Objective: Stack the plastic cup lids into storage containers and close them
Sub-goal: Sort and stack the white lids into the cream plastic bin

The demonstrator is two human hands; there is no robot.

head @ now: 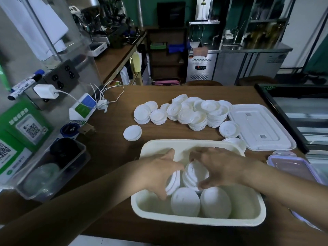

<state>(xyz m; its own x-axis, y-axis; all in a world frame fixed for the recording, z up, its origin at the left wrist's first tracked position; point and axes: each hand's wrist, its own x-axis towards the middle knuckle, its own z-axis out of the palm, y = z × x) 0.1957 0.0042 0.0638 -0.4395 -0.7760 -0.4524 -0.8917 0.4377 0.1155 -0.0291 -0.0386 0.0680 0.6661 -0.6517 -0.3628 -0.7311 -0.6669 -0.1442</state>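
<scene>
Inside cream rectangular plastic tub [195,221], left hand [158,174] and right hand [218,167] each clasp a white plastic lid stack [174,181]. Seat both flat, snug.

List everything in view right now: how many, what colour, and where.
storage container: one, cream, front centre, open
lids in container: several stacks, white, inside it
loose lids: many, white, heaped mid-table
container cover: one, white, flat at right
purple-rimmed box: one, right edge
clear box: one, transparent, left
markers: two, white-bodied, far left
charger: one, white, plugged in at left
table: one, brown
left hand: one, in the container, fingers curled round lids
right hand: one, in the container, fingers round neighbouring lids
</scene>
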